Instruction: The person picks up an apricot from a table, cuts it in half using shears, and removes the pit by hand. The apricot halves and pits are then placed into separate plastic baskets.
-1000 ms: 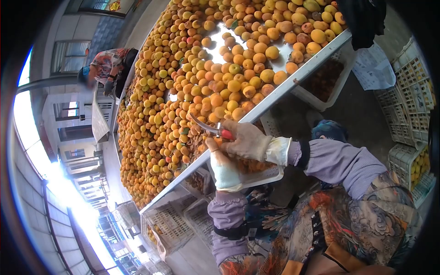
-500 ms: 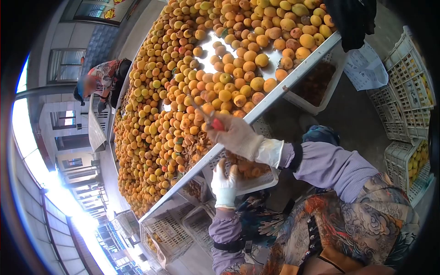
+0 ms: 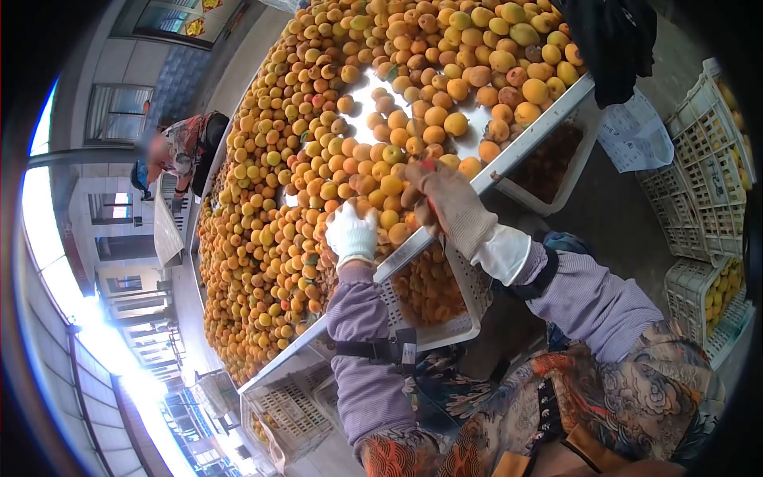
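Note:
A wide metal-edged sorting table (image 3: 493,171) holds a heap of apricots (image 3: 270,179). My left hand (image 3: 351,234), in a white glove with brownish fingertips, reaches over the near edge into the heap. Its fingers curl at an apricot (image 3: 362,185), and their tips are partly hidden among the fruit. To the right, my right hand (image 3: 449,203), in a stained tan glove, is closed around a red-handled knife (image 3: 429,164). The blade, blurred, points away over the apricots. Below the table edge stands a white plastic crate (image 3: 473,326) with cut or spoiled fruit in it.
Another crate (image 3: 568,187) with dark scraps stands under the edge at right. Stacked crates (image 3: 691,171) with fruit, a printed paper sheet (image 3: 636,135) and a black cloth (image 3: 608,56) are farther right. A co-worker (image 3: 187,147) bends over the far side.
My left hand has moved from above the crate up and left into the apricot heap. My right hand, with the knife, has shifted right and slightly up along the edge.

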### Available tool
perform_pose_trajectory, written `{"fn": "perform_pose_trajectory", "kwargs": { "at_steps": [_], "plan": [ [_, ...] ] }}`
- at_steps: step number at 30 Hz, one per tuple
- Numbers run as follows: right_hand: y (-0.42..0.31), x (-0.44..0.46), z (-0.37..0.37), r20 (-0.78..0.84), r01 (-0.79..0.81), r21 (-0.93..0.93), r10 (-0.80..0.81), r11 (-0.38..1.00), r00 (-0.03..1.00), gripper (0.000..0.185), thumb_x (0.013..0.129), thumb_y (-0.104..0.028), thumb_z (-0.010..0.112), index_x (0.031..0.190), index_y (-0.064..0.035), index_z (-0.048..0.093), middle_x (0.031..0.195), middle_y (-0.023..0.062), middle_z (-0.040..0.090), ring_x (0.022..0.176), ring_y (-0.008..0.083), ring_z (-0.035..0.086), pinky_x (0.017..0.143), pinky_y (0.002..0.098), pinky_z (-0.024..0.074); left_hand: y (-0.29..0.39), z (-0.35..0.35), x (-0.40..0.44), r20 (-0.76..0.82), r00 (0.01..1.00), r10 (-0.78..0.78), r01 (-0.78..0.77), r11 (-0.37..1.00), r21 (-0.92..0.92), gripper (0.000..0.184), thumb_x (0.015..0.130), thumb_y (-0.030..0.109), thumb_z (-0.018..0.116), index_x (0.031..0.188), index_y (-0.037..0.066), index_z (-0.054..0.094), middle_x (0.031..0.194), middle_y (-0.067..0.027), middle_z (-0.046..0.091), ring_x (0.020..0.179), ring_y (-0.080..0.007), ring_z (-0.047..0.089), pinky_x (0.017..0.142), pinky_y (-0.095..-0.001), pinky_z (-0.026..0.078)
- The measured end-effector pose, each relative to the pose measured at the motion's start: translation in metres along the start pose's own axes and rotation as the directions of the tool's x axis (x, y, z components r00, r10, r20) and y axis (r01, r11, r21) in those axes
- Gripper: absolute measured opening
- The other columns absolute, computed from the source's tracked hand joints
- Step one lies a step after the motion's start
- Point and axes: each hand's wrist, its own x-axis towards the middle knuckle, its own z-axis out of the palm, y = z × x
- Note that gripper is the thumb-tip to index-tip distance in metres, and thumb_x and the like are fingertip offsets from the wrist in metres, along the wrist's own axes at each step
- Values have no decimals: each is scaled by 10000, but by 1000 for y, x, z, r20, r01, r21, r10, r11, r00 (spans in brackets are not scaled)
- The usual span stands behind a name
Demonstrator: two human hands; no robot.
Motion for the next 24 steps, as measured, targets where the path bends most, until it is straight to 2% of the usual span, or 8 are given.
{"fn": "perform_pose_trajectory", "kwargs": {
  "at_steps": [5, 6, 8, 12, 13, 19, 23, 24],
  "plan": [
    [5, -5, 0, 127, 66, -139, -48, 988, 991, 302, 913, -346, 527, 977, -53, 554, 676, 0, 562, 431, 53, 453, 332, 191, 345, -13, 18, 4, -107, 994, 25, -17, 997, 76, 410, 743, 331, 691, 1071, 98, 611, 1048, -134, 619, 1046, -303, 541, 877, -410, 448],
    [5, -7, 1, 153, 34, -184, -5, 982, 988, 298, 920, -344, 514, 980, -55, 553, 673, -4, 559, 425, 52, 445, 332, 186, 338, -19, 18, 0, -166, 984, 58, -93, 973, -210, 383, 747, 295, 700, 1054, 83, 612, 1013, -132, 627, 999, -286, 564, 850, -384, 460],
    [10, -11, 5, 198, -7, -203, 48, 979, 979, 303, 938, -348, 481, 997, -60, 557, 655, -21, 544, 404, 44, 414, 333, 173, 321, -8, -8, -22, -261, 965, 9, -168, 786, -595, 300, 764, 172, 707, 1016, 42, 612, 908, -117, 644, 889, -209, 601, 793, -290, 473],
    [28, -11, 3, 330, -107, -380, 242, 919, 912, 382, 936, -440, 478, 1011, -78, 574, 634, -45, 517, 400, 34, 395, 337, 169, 314, -18, -27, -64, -212, 977, -29, -201, 206, -958, 363, 883, 59, 593, 1223, -12, 490, 1155, -87, 522, 978, -151, 539, 862, -288, 463],
    [30, -16, 5, 343, -109, -384, 251, 917, 905, 382, 936, -440, 478, 1011, -78, 574, 634, -45, 517, 400, 34, 395, 337, 169, 314, -18, -34, -80, -86, 994, -63, -83, 54, -995, 397, 880, 91, 606, 1243, -7, 480, 1137, -97, 533, 989, -157, 540, 877, -290, 455],
    [65, -27, 2, 634, 16, -580, 439, 814, 637, 446, 940, -513, 420, 958, -97, 581, 613, -3, 542, 421, 60, 469, 372, 205, 381, -43, -20, -141, -27, 999, -34, -36, -298, -954, 499, 906, 159, 563, 1331, -27, 378, 1194, -128, 509, 1049, -207, 536, 952, -341, 435],
    [73, -34, 6, 665, 62, -639, 511, 766, 545, 383, 949, -448, 435, 964, -99, 594, 633, 12, 550, 464, 63, 490, 405, 205, 391, -51, -12, -168, -31, 993, -110, -66, -330, -942, 514, 910, 179, 566, 1336, -30, 368, 1210, -139, 507, 1063, -217, 530, 949, -350, 429],
    [87, -31, 6, 756, 183, -555, 400, 811, 519, 361, 950, -411, 431, 963, -91, 598, 640, 19, 548, 472, 70, 491, 411, 206, 398, -55, -7, -171, -43, 997, -72, -65, -350, -934, 522, 909, 187, 570, 1337, -32, 367, 1222, -144, 503, 1061, -218, 531, 947, -349, 424]
  ]
}}
